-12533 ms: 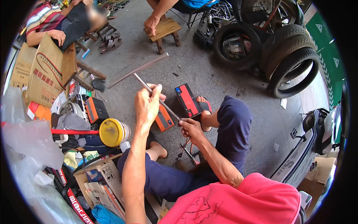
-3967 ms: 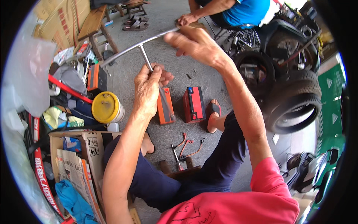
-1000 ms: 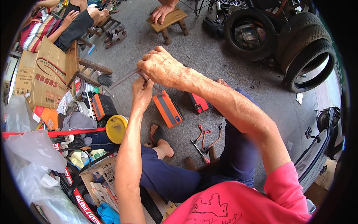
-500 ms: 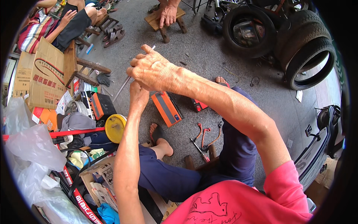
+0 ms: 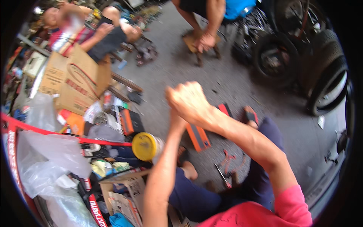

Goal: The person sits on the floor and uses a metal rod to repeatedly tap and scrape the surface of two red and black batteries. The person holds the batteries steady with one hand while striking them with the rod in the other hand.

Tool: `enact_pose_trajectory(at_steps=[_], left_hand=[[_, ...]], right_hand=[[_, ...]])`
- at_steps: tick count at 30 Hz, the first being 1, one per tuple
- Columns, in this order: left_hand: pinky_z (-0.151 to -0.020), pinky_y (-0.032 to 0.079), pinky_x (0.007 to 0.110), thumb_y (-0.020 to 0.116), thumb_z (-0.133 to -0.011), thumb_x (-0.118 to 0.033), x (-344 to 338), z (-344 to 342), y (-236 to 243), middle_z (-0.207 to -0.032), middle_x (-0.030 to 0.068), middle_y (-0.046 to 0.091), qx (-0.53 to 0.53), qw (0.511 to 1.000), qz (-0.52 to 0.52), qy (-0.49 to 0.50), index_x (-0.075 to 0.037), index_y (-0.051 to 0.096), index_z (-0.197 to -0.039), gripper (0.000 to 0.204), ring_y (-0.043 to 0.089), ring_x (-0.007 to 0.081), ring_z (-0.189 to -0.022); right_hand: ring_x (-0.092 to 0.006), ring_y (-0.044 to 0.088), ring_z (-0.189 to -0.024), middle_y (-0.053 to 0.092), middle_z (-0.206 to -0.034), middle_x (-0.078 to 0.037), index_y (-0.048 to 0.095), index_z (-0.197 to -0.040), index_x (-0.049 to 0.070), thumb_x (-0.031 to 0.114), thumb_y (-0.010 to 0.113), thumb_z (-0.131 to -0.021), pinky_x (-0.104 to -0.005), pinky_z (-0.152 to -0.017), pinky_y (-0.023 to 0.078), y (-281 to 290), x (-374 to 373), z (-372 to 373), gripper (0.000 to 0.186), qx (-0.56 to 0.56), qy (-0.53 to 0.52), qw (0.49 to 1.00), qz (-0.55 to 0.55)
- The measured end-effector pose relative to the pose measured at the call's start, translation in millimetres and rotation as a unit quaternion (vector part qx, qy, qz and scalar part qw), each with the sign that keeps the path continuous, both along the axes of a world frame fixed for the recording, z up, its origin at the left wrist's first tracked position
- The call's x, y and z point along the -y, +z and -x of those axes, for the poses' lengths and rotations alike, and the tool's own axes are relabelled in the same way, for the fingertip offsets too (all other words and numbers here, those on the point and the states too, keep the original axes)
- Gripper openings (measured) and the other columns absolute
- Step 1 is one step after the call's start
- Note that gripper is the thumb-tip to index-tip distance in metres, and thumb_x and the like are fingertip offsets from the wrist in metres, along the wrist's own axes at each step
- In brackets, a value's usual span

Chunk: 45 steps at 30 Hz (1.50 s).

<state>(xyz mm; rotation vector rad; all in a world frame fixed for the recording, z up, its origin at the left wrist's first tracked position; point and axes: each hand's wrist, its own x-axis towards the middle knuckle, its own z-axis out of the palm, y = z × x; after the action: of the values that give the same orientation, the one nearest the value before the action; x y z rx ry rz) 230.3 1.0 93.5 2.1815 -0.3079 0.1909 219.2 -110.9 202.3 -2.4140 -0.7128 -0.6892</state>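
Observation:
My right hand [image 5: 190,99] is closed, stacked over my left hand [image 5: 177,120] in front of me, both smeared by motion. The left hand's fingers are mostly hidden behind the right, but it looks closed too. A thin rod showed in them before; now I cannot make out anything held. Beyond my left forearm, an orange and black box [image 5: 198,138] lies on the ground near my feet. Red cables with clips [image 5: 228,158] and a slim tool with a red end [image 5: 223,176] lie between my knees.
A yellow-lidded bucket [image 5: 145,146], cardboard [image 5: 81,85] and plastic sheeting [image 5: 53,151] crowd the left. Tyres [image 5: 275,56] stand at the far right. One person's hands [image 5: 204,41] rest on a small wooden stool [image 5: 189,42]; another person [image 5: 72,34] reclines far left.
The view has swung left, shifting the surroundings rightward and downward. My hands stay together and appear lower and further right. The rod no longer shows.

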Motion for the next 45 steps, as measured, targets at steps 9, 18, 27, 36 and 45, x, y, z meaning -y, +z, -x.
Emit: enact_pose_trajectory(at_steps=[9, 18, 27, 36, 45], left_hand=[[-0.079, 0.052, 0.04, 0.058, -0.09, -0.036, -17.0, 7.4, -8.6, -0.111, 0.0159, 0.061, 0.081, 0.994, -0.077, -0.01, -0.009, 0.055, -0.115, 0.037, 0.061, 0.0325, -0.104], [-0.084, 0.049, 0.035, 0.059, -0.09, -0.024, -5.1, 10.5, 32.0, -0.111, 0.0198, 0.061, -0.136, 0.988, 0.064, 0.032, 0.001, 0.052, -0.12, 0.04, 0.06, 0.0292, -0.106], [-0.087, 0.047, 0.035, 0.06, -0.09, -0.028, -12.6, 16.9, 17.5, -0.112, 0.0142, 0.054, -0.061, 0.992, 0.107, 0.004, 0.003, 0.047, -0.121, 0.045, 0.055, 0.0232, -0.11], [-0.079, 0.049, 0.036, 0.059, -0.091, -0.036, -24.7, 6.3, 17.6, -0.103, 0.0155, 0.061, -0.113, 0.991, 0.072, -0.004, -0.001, 0.053, -0.114, 0.043, 0.061, 0.0241, -0.103], [-0.082, 0.049, 0.034, 0.057, -0.092, -0.034, -17.2, 13.0, 16.3, -0.106, 0.0161, 0.062, -0.019, 0.992, 0.119, -0.039, 0.0, 0.054, -0.114, 0.04, 0.06, 0.0251, -0.104]], right_hand=[[-0.0205, 0.059, -0.086, 0.06, -0.084, -0.007, 0.067, -0.079, 0.004, 0.012, 0.064, -0.068, -0.0337, -0.076, 0.044, 0.2, 11.6, 8.6, 0.014, 0.061, 0.09, 0.974, 0.198], [-0.0236, 0.048, -0.12, 0.061, -0.116, -0.005, 0.073, -0.09, 0.012, 0.018, 0.069, -0.071, -0.0402, -0.094, 0.04, 12.2, 28.3, 4.4, 0.02, 0.035, 0.104, 0.961, 0.254], [-0.0246, 0.064, -0.097, 0.068, -0.095, -0.01, 0.068, -0.083, 0.005, 0.014, 0.069, -0.068, -0.0378, -0.09, 0.044, 18.9, 15.8, 1.9, 0.017, -0.099, 0.105, 0.96, 0.241], [-0.0249, 0.065, -0.085, 0.065, -0.087, -0.015, 0.064, -0.085, 0.001, 0.01, 0.067, -0.066, -0.0356, -0.078, 0.049, 15.5, 14.0, 3.0, 0.021, 0.002, 0.066, 0.977, 0.203], [-0.0193, 0.06, -0.092, 0.064, -0.092, -0.004, 0.069, -0.083, 0.009, 0.014, 0.068, -0.069, -0.0365, -0.09, 0.041, 2.8, 17.6, -3.2, 0.015, 0.076, 0.136, 0.97, 0.188]])
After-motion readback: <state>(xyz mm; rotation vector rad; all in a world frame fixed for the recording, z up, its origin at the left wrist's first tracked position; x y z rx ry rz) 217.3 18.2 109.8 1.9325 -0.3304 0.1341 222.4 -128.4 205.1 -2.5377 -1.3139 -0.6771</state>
